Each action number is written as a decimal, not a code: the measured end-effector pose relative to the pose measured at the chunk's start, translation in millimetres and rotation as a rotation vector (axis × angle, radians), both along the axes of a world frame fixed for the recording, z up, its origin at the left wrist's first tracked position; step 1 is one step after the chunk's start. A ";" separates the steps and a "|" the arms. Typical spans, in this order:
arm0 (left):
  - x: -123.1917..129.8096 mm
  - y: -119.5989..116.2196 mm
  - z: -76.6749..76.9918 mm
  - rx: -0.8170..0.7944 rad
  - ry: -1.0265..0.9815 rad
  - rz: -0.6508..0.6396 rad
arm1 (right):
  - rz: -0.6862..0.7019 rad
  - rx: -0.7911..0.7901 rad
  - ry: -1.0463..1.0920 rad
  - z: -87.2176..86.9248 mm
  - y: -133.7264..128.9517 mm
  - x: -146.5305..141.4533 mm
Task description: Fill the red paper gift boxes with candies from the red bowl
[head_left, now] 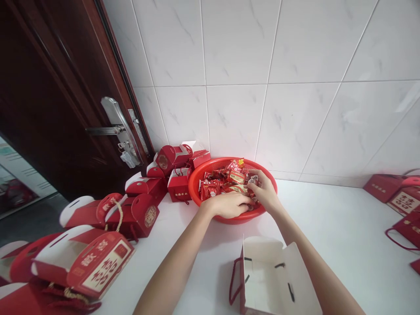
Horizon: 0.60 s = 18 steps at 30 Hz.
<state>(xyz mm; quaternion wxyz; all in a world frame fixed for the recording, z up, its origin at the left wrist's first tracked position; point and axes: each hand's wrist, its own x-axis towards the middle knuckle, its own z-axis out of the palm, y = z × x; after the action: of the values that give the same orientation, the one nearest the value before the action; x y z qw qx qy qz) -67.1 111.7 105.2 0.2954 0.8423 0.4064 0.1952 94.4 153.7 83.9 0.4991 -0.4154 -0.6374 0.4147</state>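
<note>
Both of my hands reach into a red plastic basket (233, 218) filled with small wrapped candies (236, 177). My left hand (229, 204) lies low over the near side of the pile; its fingers curl down among the wrappers, and what they hold is hidden. On the basket's right side, my right hand (265, 189) has thumb and fingers closed about a dark red wrapped candy (253, 178). Nearer to me, between my forearms, stands an open paper gift box (262, 280), white inside, with a dark red cord handle on its left. Nothing shows inside it.
Several red gift boxes (144, 216) with cord handles crowd the left of the white table (328, 218). More red boxes (405, 199) stand at the right edge. A tiled wall (236, 118) rises behind the basket. At the left is a dark wooden door (65, 87) with a metal handle.
</note>
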 end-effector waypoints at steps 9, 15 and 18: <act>-72.6 6.3 21.3 0.062 0.074 0.664 | -0.038 0.057 -0.037 -1.0 1.9 0.7; -71.7 14.8 8.1 -0.039 0.388 0.689 | -0.047 0.067 -0.048 -2.5 2.4 0.5; -61.5 18.2 3.9 -0.008 0.459 0.664 | -0.029 0.062 -0.031 -1.2 1.8 0.8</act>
<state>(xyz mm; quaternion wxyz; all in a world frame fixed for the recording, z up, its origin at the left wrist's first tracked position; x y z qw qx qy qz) -128.6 129.9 109.1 0.1213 0.6856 0.7127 0.0854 95.2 155.5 82.6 0.5079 -0.4151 -0.6516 0.3809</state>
